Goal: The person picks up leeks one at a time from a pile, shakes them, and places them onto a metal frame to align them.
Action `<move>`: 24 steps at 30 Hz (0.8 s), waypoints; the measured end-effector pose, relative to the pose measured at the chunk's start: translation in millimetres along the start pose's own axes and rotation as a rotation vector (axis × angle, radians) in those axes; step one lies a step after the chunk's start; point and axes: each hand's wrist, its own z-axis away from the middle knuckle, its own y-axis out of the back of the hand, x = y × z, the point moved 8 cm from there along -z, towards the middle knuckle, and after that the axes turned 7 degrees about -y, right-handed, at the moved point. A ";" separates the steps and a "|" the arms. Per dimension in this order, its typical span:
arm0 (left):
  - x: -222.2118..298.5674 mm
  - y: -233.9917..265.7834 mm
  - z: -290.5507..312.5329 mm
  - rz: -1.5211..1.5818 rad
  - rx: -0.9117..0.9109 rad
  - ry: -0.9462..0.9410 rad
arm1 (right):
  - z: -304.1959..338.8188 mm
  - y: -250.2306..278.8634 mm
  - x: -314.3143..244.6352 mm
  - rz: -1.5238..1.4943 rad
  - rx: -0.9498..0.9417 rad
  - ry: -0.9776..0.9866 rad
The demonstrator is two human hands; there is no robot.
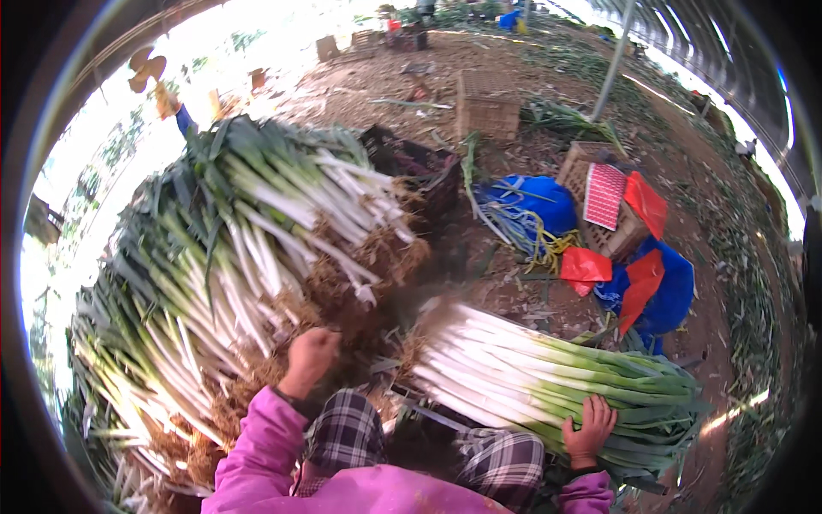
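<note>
Green-and-white row of long leeks (522, 364): it is lying at our right, just ahead of our black-and-white plaid trousers (347, 424), roots pointing inward, leaves outward.
Right hand (591, 428): we are resting it on the leaves, its grip wide, fingers spread.
Left hand (310, 360): we are holding it fisted near the heap's roots, its grip narrow; whether it is enclosing anything, we cannot tell.
Large heap of rooted green-and-white leeks (257, 248): it is spreading along our left, brown roots facing inward.
Leaf end: we are probably steadying the row, judging by the flat palm.
Root end: handling the row further is likely calling for loosening the left fist and supporting the white stalks evenly.
</note>
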 end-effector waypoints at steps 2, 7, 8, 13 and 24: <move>-78.9 51.4 41.2 -0.140 0.173 0.230 | -1.3 -2.9 -4.2 0.012 0.006 0.021; -179.2 130.6 92.0 0.196 0.684 0.348 | -0.1 -15.4 -8.3 0.076 -0.013 0.029; -173.6 133.5 80.2 0.194 0.624 0.422 | 4.2 -11.3 2.6 0.109 0.019 0.038; -192.7 132.9 22.6 0.134 0.590 0.329 | 8.0 -13.3 1.1 0.126 0.052 0.096; -147.5 174.8 -32.3 0.456 0.644 0.271 | 11.7 -13.4 13.5 0.271 0.018 0.136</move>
